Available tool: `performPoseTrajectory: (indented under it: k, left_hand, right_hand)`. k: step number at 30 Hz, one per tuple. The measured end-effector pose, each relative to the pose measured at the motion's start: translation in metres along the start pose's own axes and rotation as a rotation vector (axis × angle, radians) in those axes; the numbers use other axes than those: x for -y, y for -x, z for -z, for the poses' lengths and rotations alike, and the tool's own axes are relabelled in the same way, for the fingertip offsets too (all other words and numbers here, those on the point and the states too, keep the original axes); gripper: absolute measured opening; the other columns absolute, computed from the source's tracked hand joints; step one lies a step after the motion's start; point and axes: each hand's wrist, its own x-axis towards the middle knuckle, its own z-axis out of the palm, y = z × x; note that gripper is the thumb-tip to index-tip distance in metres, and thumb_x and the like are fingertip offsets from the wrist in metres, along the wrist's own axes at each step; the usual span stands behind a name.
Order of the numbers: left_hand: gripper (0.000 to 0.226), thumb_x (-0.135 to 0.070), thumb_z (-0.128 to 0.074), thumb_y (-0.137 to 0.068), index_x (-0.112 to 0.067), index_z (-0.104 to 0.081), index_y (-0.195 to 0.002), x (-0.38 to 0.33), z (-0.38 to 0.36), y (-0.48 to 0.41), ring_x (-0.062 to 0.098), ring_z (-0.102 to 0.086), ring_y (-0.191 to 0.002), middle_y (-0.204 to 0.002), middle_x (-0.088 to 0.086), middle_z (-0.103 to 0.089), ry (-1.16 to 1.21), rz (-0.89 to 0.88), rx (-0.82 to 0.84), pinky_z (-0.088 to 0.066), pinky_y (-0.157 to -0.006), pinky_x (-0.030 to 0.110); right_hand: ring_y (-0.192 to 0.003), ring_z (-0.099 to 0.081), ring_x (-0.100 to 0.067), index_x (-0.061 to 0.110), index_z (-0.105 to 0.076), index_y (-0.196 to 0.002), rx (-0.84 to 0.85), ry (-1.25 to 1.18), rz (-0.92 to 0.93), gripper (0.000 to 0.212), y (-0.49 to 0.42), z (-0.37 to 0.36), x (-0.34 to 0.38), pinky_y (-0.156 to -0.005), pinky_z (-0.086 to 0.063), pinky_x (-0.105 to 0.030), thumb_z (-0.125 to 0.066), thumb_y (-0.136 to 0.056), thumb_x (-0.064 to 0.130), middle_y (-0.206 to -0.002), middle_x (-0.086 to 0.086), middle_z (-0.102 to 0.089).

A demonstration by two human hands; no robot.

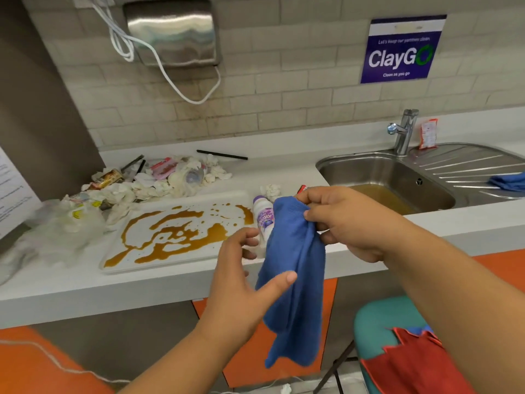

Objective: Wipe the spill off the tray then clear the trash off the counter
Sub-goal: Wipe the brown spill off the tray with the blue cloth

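Now the right hand (341, 220) pinches the top edge of a blue knitted cloth (292, 280) with curled fingers and thumb, and the cloth hangs down in front of the pale grey counter (284, 172). The left hand (241, 280) is released, its fingers spread; its thumb lies across the cloth, and I cannot tell if it presses. At nine o'clock from the cloth the white rectangular tray (176, 261) carries a brown liquid spill (216, 231). At twelve o'clock from the tray lies a heap of crumpled tissues and wrappers (159, 180). Behind the cloth stands a white plastic bottle (262, 217) with a purple label, perhaps "ProYo". At one o'clock the steel sink (369, 169) holds brownish water. On the wall, a blue sign (400, 52) reads "ClayGo, Clean as you go".
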Motion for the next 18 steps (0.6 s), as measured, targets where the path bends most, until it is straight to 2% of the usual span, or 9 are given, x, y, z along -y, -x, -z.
performPoseTrajectory:
  k: [2, 3, 6, 9, 11, 13, 15, 17, 18]
  left_hand:
    - [0.097, -0.068, -0.071, -0.047, -0.048, -0.026, -0.131, 0.008, 0.008, 0.004, -0.004, -0.046, -0.113, -0.125, -0.025, -0.042, 0.038, 0.198, 0.104, -0.043, -0.079, 0.016]
    - [0.097, -0.068, -0.071, -0.047, -0.046, -0.028, -0.132, 0.011, 0.013, 0.005, -0.002, -0.048, -0.114, -0.127, -0.023, -0.046, 0.086, 0.328, 0.217, -0.044, -0.079, 0.016]
    - [0.06, -0.058, -0.067, -0.069, -0.029, -0.056, -0.12, 0.023, 0.025, 0.009, 0.011, -0.063, -0.106, -0.114, -0.009, -0.068, 0.248, 0.536, 0.482, -0.05, -0.088, 0.034]
    - [0.026, -0.036, -0.059, -0.091, -0.021, -0.064, -0.112, 0.025, 0.03, 0.01, 0.023, -0.067, -0.101, -0.106, 0.003, -0.072, 0.313, 0.567, 0.372, -0.05, -0.094, 0.05]
    - [0.022, -0.031, -0.055, -0.094, -0.019, -0.064, -0.11, 0.024, 0.035, 0.009, 0.025, -0.068, -0.099, -0.104, 0.005, -0.072, 0.341, 0.599, 0.276, -0.051, -0.093, 0.051]
    - [0.025, -0.03, -0.055, -0.092, -0.016, -0.065, -0.11, 0.021, 0.042, 0.007, 0.025, -0.068, -0.098, -0.102, 0.006, -0.073, 0.394, 0.61, 0.197, -0.053, -0.089, 0.047]
    - [0.025, -0.028, -0.057, -0.09, -0.014, -0.066, -0.109, 0.016, 0.05, 0.005, 0.025, -0.069, -0.095, -0.098, 0.009, -0.074, 0.465, 0.601, 0.142, -0.053, -0.08, 0.038]
    - [0.028, -0.026, -0.058, -0.087, -0.009, -0.066, -0.108, 0.009, 0.058, 0.001, 0.027, -0.069, -0.096, -0.099, 0.013, -0.073, 0.587, 0.607, 0.113, -0.052, -0.079, 0.036]
    - [0.031, -0.026, -0.058, -0.086, -0.007, -0.065, -0.11, 0.006, 0.061, 0.0, 0.029, -0.068, -0.099, -0.102, 0.015, -0.072, 0.674, 0.612, 0.115, -0.052, -0.083, 0.038]
  right_hand:
    - [-0.092, -0.063, -0.029, 0.013, -0.067, -0.106, 0.042, -0.149, -0.002, 0.034, -0.003, -0.007, 0.001, -0.087, -0.052, -0.044, -0.044, -0.085, -0.001, -0.109, -0.025, -0.064]
    - [-0.095, -0.065, -0.029, 0.01, -0.066, -0.108, 0.072, -0.237, 0.005, 0.032, -0.004, -0.01, 0.002, -0.088, -0.053, -0.045, -0.045, -0.087, -0.002, -0.108, -0.023, -0.066]
    - [-0.1, -0.066, -0.028, 0.006, -0.065, -0.11, 0.114, -0.413, 0.013, 0.026, -0.008, -0.02, -0.003, -0.088, -0.055, -0.042, -0.047, -0.093, -0.002, -0.109, -0.016, -0.069]
    - [-0.096, -0.068, -0.02, 0.013, -0.062, -0.114, 0.066, -0.354, -0.039, 0.029, -0.017, -0.033, -0.022, -0.08, -0.057, -0.032, -0.048, -0.093, -0.002, -0.111, -0.009, -0.069]
    - [-0.099, -0.064, -0.014, 0.027, -0.052, -0.118, -0.13, -0.122, 0.022, 0.035, -0.023, -0.047, -0.047, -0.082, -0.055, -0.031, -0.052, -0.092, 0.005, -0.122, -0.002, -0.061]
    - [-0.113, -0.052, -0.006, 0.05, -0.037, -0.121, -0.303, 0.065, 0.209, 0.048, -0.019, -0.063, -0.07, -0.092, -0.048, -0.028, -0.062, -0.087, 0.026, -0.133, 0.013, -0.044]
    - [-0.133, -0.032, 0.0, 0.057, -0.02, -0.133, -0.156, 0.134, 0.35, 0.072, -0.009, -0.081, -0.086, -0.104, -0.035, -0.023, -0.066, -0.079, 0.048, -0.145, 0.024, -0.024]
    - [-0.139, -0.017, 0.008, 0.054, -0.002, -0.142, 0.104, 0.18, 0.326, 0.099, -0.004, -0.103, -0.09, -0.109, -0.026, -0.017, -0.073, -0.072, 0.054, -0.15, 0.033, -0.011]
    - [-0.137, -0.018, 0.012, 0.053, 0.001, -0.143, 0.18, 0.153, 0.298, 0.107, -0.004, -0.113, -0.089, -0.107, -0.027, -0.012, -0.077, -0.069, 0.053, -0.147, 0.038, -0.013]
